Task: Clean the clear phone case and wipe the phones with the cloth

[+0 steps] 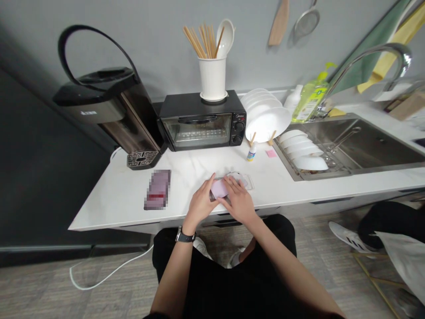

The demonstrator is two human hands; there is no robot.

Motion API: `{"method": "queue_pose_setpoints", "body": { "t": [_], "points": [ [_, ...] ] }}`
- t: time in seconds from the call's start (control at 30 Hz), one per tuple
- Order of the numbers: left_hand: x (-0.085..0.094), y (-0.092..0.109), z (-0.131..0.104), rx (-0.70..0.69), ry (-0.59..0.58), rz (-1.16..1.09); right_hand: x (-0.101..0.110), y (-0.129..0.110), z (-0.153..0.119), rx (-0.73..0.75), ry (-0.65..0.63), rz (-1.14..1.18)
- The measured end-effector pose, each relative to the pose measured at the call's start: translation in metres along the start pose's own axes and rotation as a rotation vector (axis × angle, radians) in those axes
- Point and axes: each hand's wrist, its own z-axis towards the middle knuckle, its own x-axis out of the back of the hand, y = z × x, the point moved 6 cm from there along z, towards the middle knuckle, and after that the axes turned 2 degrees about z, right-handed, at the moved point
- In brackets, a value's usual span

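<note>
Both hands are together near the counter's front edge, around a small, flat, pale lilac piece (219, 188) with a darker border; its exact kind cannot be made out. My left hand (201, 198) grips its left side, with a dark-strapped watch on the wrist. Across its right side lie the fingers of my right hand (239, 201), thumb at the lower edge. Just behind the right hand is a clear, flat item (246, 180) with thin outlines, partly covered. Farther back stand a small white bottle (251, 153) with a coloured label and a pink square (271, 153).
A blurred phone-like slab (158, 189) lies left on the white counter (113, 195). Behind are a drink dispenser (133, 119), a toaster oven (202, 126) under a chopstick holder (213, 77), and plates (267, 119). A sink (381, 141) is at right; a seated person's leg (381, 223) shows below.
</note>
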Motion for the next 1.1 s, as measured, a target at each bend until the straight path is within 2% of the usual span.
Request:
{"method": "queue_pose_setpoints", "body": {
  "t": [0.1,0.17,0.27,0.33,0.4,0.53,0.6,0.67,0.73,0.8,0.87,0.93,1.0,1.1],
  "points": [
    [0.001,0.000,0.000,-0.014,0.005,0.060,-0.010,-0.034,-0.007,0.130,-0.076,0.081],
    [0.002,-0.001,-0.001,-0.008,0.013,0.068,-0.007,-0.036,-0.018,0.165,-0.096,0.104],
    [0.003,0.001,0.000,-0.015,0.021,0.044,0.009,-0.009,-0.026,0.085,-0.041,0.059],
    [0.004,0.001,0.000,-0.011,0.025,0.031,0.017,0.010,-0.020,-0.007,0.019,0.011],
    [0.004,0.000,0.000,-0.009,0.024,0.023,0.016,0.016,-0.009,-0.044,0.046,-0.006],
    [0.003,-0.002,-0.001,-0.050,0.018,0.013,-0.002,-0.017,0.005,0.073,-0.036,0.095],
    [0.002,-0.004,-0.002,-0.056,0.016,0.012,-0.007,-0.035,-0.001,0.138,-0.085,0.157],
    [0.002,-0.005,-0.002,-0.041,0.018,0.014,-0.005,-0.040,-0.012,0.165,-0.115,0.187],
    [0.003,-0.005,-0.002,-0.031,0.024,0.014,0.003,-0.029,-0.022,0.147,-0.111,0.174],
    [0.003,-0.003,-0.001,-0.033,0.023,0.008,0.013,-0.007,-0.024,0.084,-0.069,0.120],
    [0.003,-0.003,0.000,-0.028,0.025,0.007,0.020,0.014,-0.018,0.014,-0.010,0.051],
    [0.002,-0.005,0.000,-0.024,0.031,0.006,0.019,0.022,-0.008,-0.022,0.026,0.005],
    [0.002,-0.006,0.000,-0.026,0.034,0.001,0.012,0.013,0.000,0.007,0.013,0.014],
    [0.002,-0.008,0.000,-0.031,0.038,-0.003,-0.004,-0.022,0.002,0.129,-0.067,0.108]
  ]
}}
